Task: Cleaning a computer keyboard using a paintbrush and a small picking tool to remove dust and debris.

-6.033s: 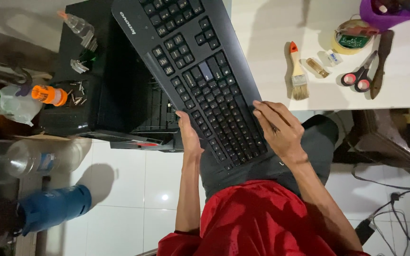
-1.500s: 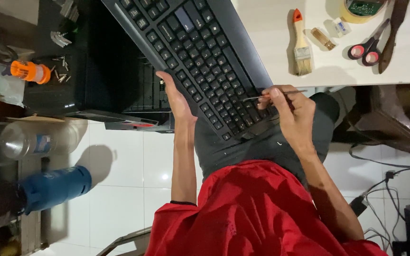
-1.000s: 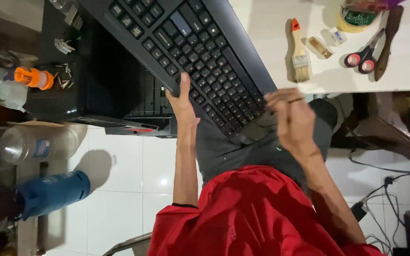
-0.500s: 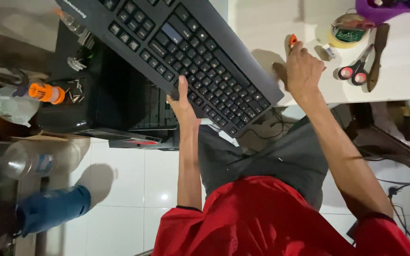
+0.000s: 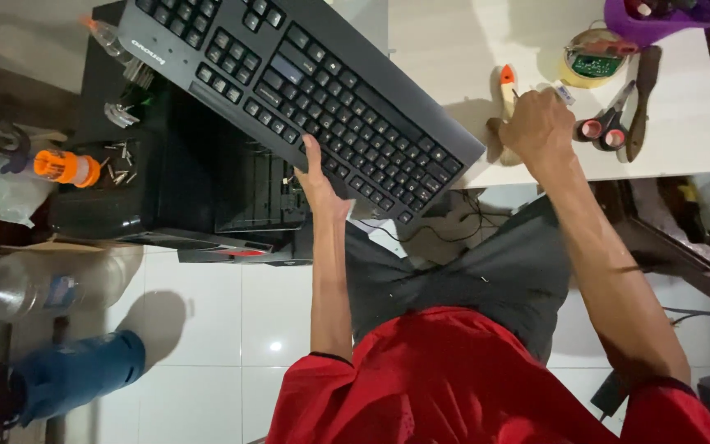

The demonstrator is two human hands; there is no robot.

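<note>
Looking down past my red shirt [image 5: 470, 386] and dark shorts [image 5: 470, 271] to the white tiled floor [image 5: 207, 321]. My left hand [image 5: 320, 182] props a black keyboard [image 5: 306, 90] from below, fingers spread flat against its near edge. The keyboard tilts over a black computer case [image 5: 174, 181]. Farther off, my right hand [image 5: 538, 125] rests on the white table [image 5: 684, 123], fingers curled around a paintbrush [image 5: 506, 84]. Scissors [image 5: 608, 123] and a tape roll [image 5: 592, 59] lie just beyond.
</note>
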